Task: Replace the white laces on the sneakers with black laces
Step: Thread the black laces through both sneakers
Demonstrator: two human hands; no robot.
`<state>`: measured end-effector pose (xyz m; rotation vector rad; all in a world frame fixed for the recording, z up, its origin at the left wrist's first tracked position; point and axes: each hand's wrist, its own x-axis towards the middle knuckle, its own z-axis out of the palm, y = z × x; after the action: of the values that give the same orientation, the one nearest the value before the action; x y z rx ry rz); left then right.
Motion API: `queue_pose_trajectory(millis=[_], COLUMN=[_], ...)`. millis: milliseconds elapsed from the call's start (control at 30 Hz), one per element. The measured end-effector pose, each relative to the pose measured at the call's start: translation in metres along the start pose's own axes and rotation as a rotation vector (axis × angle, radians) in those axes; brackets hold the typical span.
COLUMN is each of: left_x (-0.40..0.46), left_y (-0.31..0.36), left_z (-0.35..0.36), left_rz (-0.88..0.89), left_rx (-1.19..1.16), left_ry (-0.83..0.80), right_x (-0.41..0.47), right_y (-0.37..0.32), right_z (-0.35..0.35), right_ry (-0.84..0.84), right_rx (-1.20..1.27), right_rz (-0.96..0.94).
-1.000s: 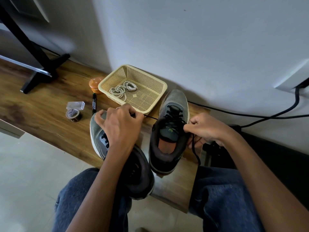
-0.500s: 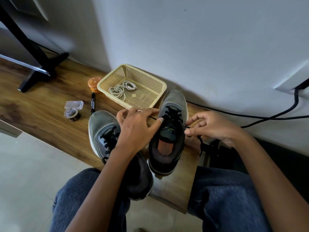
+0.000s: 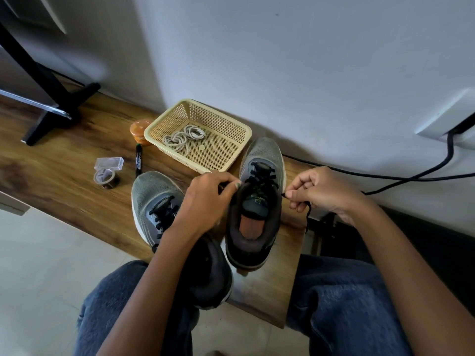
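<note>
Black lace (image 3: 307, 214) end pinched in right hand (image 3: 318, 194) fingers (image 3: 291, 194), beside sneaker (image 3: 258, 204).

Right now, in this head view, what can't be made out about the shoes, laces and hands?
- Left hand: its fingertips are motion-blurred, so its hold on the black lace is unclear.
- Left shoe: the left forearm covers its heel and upper eyelets.
- Marker: print too small to read.
- Right hand pinches a lace end; whether the right shoe is fully threaded is not clear.
</note>
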<state>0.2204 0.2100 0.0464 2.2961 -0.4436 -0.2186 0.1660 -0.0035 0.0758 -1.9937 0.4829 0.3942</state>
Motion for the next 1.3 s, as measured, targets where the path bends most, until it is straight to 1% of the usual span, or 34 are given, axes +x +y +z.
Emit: queue_pose_trajectory(millis=[267, 500, 633, 733, 800, 933, 1067, 1200, 1300], left_x=[0.002, 0.002, -0.001, -0.005, -0.009, -0.013, -0.016, -0.016, -0.014], left_y=[-0.007, -0.008, -0.003, 0.003, 0.007, 0.010, 0.009, 0.012, 0.011], left_z=[-0.003, -0.004, -0.001, 0.002, 0.004, 0.010, 0.015, 0.017, 0.016], left_rz=[-0.012, -0.035, -0.011, -0.018, -0.013, 0.018, 0.020, 0.062, 0.071], left_rx=[0.034, 0.029, 0.011, -0.057, -0.040, 0.048, 0.077, 0.144, 0.156], left_ry=[-0.006, -0.003, -0.002, -0.078, -0.132, -0.081, -0.050, -0.055, -0.057], right_x=[-0.002, -0.001, 0.001, 0.002, 0.003, 0.002, 0.002, 0.002, 0.003], right_y=[-0.006, -0.005, 0.000, 0.003, 0.003, -0.004, -0.007, -0.007, -0.008], right_z=[-0.002, -0.006, -0.002, 0.000, 0.001, 0.008, 0.010, 0.012, 0.013], right_ry=[0.004, -0.008, 0.030, 0.081, 0.084, 0.013, 0.031, 0.070, 0.061], right_rx=[-0.083, -0.097, -0.102, -0.126, -0.190, -0.227, -0.168, -0.268, -0.316], right_rz=[0.089, 0.123, 0.020, -0.024, -0.052, -0.120, -0.137, -0.175, -0.205])
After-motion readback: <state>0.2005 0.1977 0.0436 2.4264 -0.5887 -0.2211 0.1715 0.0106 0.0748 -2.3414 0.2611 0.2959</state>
